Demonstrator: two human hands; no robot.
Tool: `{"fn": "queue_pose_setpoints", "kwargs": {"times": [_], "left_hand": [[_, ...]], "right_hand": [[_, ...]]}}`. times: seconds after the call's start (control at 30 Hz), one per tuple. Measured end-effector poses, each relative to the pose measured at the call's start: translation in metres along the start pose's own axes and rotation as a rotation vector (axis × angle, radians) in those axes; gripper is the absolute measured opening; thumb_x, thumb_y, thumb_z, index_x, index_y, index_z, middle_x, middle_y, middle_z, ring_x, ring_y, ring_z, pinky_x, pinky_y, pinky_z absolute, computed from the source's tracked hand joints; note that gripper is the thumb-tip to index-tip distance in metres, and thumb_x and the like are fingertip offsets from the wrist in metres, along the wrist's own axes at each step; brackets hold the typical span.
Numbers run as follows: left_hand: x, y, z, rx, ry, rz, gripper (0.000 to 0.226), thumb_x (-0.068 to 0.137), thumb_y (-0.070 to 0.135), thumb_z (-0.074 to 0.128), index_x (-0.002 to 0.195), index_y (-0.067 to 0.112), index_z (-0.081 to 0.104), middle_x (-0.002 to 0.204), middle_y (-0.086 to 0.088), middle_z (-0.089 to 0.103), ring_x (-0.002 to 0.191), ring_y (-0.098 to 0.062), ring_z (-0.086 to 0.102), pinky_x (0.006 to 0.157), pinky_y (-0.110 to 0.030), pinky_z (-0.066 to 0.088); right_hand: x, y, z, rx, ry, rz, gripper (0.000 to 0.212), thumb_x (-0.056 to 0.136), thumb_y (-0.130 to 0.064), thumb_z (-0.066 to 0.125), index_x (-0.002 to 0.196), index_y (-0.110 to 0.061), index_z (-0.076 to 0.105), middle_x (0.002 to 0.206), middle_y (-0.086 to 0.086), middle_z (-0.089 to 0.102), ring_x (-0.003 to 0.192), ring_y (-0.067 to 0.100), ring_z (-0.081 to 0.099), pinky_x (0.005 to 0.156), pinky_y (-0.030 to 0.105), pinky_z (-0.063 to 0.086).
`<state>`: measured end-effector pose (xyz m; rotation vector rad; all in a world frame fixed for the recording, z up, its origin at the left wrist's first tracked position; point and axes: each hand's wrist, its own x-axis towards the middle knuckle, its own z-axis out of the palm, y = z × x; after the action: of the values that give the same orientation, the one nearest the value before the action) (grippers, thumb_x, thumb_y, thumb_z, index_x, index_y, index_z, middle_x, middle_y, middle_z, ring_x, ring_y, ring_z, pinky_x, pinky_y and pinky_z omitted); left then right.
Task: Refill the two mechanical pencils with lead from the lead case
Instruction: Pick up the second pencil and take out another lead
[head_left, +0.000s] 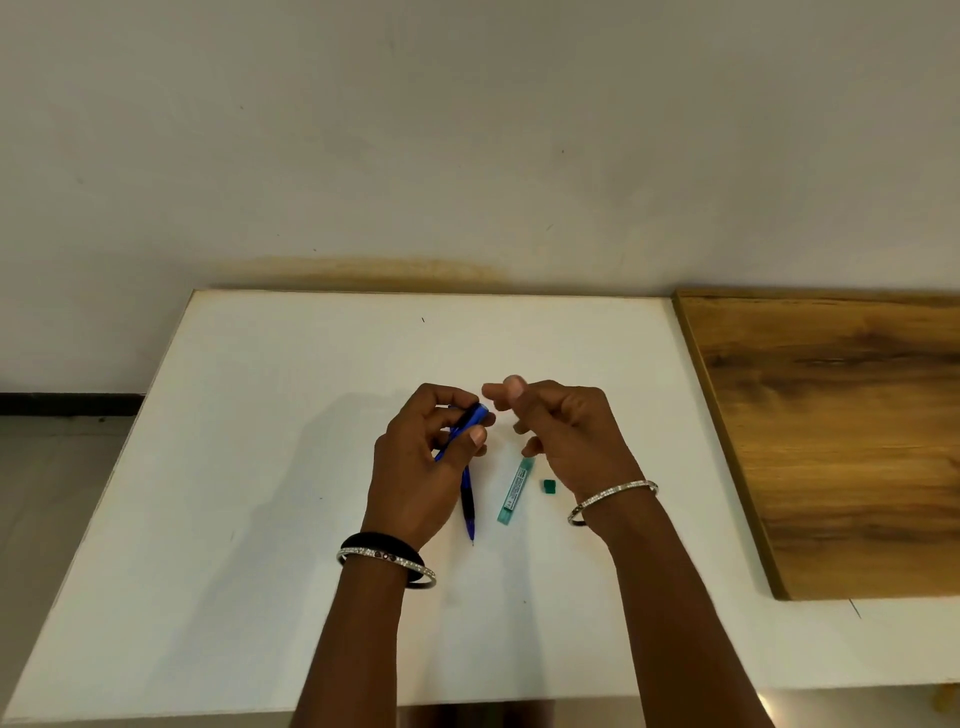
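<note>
My left hand (415, 457) grips a blue mechanical pencil (470, 420) slantwise, its top end pointing up and right. My right hand (566, 431) hovers just right of that end. Its thumb and forefinger are close together and its other fingers are curled. No lead shows between them, and the fingertips are blurred. A second blue-and-black pencil (469, 506) lies on the white table (260, 467), tip towards me. The teal lead case (514, 491) lies beside it, open at its far end. Its small teal cap (548, 486) sits just to the right.
A wooden board (841, 426) lies along the table's right side. The wall stands right behind the table's far edge. Both wrists wear bangles.
</note>
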<state>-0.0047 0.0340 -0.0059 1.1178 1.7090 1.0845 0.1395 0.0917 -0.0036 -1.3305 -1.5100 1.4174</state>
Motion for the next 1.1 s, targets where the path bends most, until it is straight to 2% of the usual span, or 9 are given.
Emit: {"fn": "queue_pose_setpoints", "kwargs": {"times": [0.17,0.27,0.33,0.5,0.67,0.77,0.93,1.03,1.1], "left_hand": [[0.000,-0.002,0.001,-0.036,-0.017,-0.005,0.018,0.089,0.017,0.065,0.106,0.020,0.058,0.100,0.008,0.075,0.081,-0.008,0.072,0.071,-0.021,0.053],[0.000,-0.001,0.001,-0.054,-0.020,-0.007,0.018,0.089,0.018,0.065,0.106,0.019,0.058,0.100,0.008,0.075,0.080,-0.008,0.072,0.070,-0.020,0.052],[0.000,-0.001,0.002,-0.051,-0.021,-0.001,0.018,0.089,0.017,0.065,0.105,0.020,0.058,0.099,0.009,0.075,0.079,-0.007,0.072,0.070,-0.020,0.052],[0.000,-0.001,0.005,-0.055,-0.019,-0.003,0.017,0.089,0.019,0.064,0.105,0.021,0.058,0.098,0.008,0.075,0.078,-0.006,0.072,0.068,-0.017,0.050],[0.001,-0.001,0.007,-0.037,-0.011,0.005,0.016,0.089,0.020,0.064,0.104,0.023,0.058,0.096,0.007,0.075,0.077,-0.005,0.071,0.069,-0.017,0.051],[0.001,-0.002,0.007,-0.027,-0.010,0.005,0.016,0.089,0.019,0.064,0.104,0.024,0.058,0.097,0.007,0.075,0.077,-0.005,0.071,0.068,-0.015,0.051],[0.000,-0.001,0.006,-0.015,-0.007,0.016,0.016,0.087,0.027,0.065,0.102,0.027,0.058,0.097,0.003,0.074,0.077,-0.008,0.071,0.073,-0.024,0.053],[0.000,-0.002,0.006,0.004,-0.005,0.027,0.015,0.087,0.028,0.066,0.101,0.029,0.060,0.096,0.004,0.073,0.078,-0.008,0.071,0.072,-0.020,0.052],[0.001,-0.003,0.006,0.034,-0.001,0.029,0.015,0.087,0.030,0.067,0.101,0.032,0.062,0.097,0.005,0.072,0.081,-0.011,0.070,0.073,-0.020,0.052]], "right_hand": [[0.004,0.007,-0.018,0.074,0.305,0.090,0.020,0.091,-0.040,0.061,0.088,-0.029,0.078,0.078,-0.006,0.072,0.062,0.004,0.059,0.055,0.017,0.050],[0.004,0.017,-0.033,-0.064,0.504,0.111,0.003,0.085,-0.028,0.072,0.083,-0.027,0.074,0.077,-0.006,0.071,0.070,0.015,0.066,0.067,0.027,0.055],[0.004,0.022,-0.039,-0.201,0.543,0.104,0.003,0.083,-0.024,0.075,0.083,-0.027,0.074,0.078,-0.008,0.069,0.069,0.007,0.063,0.072,0.027,0.054],[0.005,0.031,-0.039,-0.466,0.444,0.117,0.007,0.081,-0.020,0.076,0.087,-0.023,0.077,0.082,-0.006,0.070,0.067,0.004,0.058,0.065,0.016,0.041],[0.003,0.034,-0.034,-0.567,0.342,0.083,0.013,0.078,-0.017,0.078,0.088,-0.025,0.076,0.083,-0.007,0.067,0.075,0.009,0.058,0.073,0.020,0.042],[0.005,0.036,-0.032,-0.606,0.290,0.079,0.014,0.076,-0.016,0.079,0.085,-0.026,0.076,0.081,-0.008,0.064,0.072,0.008,0.056,0.066,0.015,0.038],[0.007,0.039,-0.029,-0.683,0.289,0.061,0.012,0.080,-0.004,0.072,0.081,-0.016,0.073,0.087,0.002,0.069,0.079,0.016,0.060,0.070,0.021,0.043],[0.006,0.032,-0.025,-0.413,0.337,0.005,0.009,0.084,-0.003,0.068,0.085,-0.012,0.069,0.082,-0.001,0.069,0.072,0.012,0.062,0.064,0.007,0.044],[0.006,0.021,-0.024,-0.125,0.333,-0.018,0.012,0.085,-0.001,0.067,0.085,-0.012,0.070,0.079,0.001,0.070,0.066,0.017,0.067,0.061,0.011,0.052]]}}
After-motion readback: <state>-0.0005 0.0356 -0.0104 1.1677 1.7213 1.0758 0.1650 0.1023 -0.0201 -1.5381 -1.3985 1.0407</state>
